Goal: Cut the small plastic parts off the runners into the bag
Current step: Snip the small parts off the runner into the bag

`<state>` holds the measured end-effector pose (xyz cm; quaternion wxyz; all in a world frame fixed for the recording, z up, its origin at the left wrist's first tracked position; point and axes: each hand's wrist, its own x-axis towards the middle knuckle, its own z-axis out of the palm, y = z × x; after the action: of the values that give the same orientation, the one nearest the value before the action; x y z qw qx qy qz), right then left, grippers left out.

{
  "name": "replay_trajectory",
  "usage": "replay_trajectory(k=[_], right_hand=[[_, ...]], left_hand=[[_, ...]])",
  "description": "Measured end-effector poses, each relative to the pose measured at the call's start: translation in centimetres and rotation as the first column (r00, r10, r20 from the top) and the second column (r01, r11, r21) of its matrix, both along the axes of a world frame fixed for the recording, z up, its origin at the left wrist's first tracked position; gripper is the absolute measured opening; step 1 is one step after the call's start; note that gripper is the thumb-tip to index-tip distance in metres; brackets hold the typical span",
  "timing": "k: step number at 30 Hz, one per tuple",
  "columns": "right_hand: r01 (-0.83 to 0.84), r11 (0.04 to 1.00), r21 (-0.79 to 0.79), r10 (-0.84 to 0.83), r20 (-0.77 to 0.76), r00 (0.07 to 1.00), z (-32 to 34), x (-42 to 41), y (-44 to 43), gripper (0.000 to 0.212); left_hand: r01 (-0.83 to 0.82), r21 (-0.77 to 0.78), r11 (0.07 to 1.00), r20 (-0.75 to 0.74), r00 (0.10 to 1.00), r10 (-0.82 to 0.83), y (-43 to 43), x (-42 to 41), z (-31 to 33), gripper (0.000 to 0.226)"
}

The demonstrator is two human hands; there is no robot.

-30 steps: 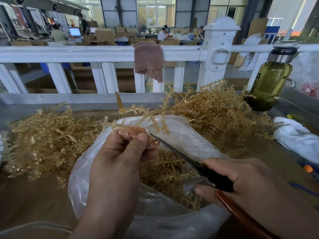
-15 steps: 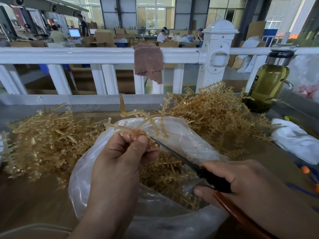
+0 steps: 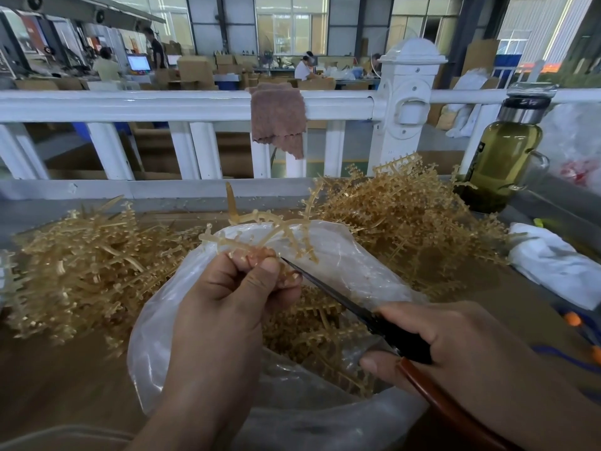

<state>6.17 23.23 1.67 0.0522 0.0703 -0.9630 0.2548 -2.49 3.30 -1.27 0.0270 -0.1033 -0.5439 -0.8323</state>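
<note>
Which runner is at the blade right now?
The single runner pinched in the left hand over the bag; the right hand's blade tip meets it. The left heap and right heap lie loose beside it.

Amber-yellow runners [image 3: 266, 227], clear bag [image 3: 341, 255], black-and-red scissors [image 3: 403, 346], white railing [image 3: 130, 105], brown cloth [image 3: 278, 117]

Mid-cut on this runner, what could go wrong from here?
1. The tip of the scissors in the right hand sits right by the fingertips of the left hand pinching the runner; a slip could nick them.
2. The far branches overhang the rim of the bag, so snipped parts might land in the loose pile behind it.
</note>
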Motion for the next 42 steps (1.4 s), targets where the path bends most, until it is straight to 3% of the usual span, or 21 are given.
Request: replay_trajectory(k=[26, 42], right_hand=[[0.053, 0.994, 0.1, -0.051, -0.024, 0.998, 0.25, 0.45, 0.07, 0.063], [0.037, 0.993, 0.111, -0.034, -0.032, 0.999, 0.21, 0.31, 0.11, 0.048]], left_hand=[[0.048, 0.04, 0.998, 0.034, 0.998, -0.049, 0.25, 0.23, 0.49, 0.016], [0.026, -0.016, 1.0, -0.008, 1.0, -0.026, 0.13, 0.37, -0.14, 0.008]])
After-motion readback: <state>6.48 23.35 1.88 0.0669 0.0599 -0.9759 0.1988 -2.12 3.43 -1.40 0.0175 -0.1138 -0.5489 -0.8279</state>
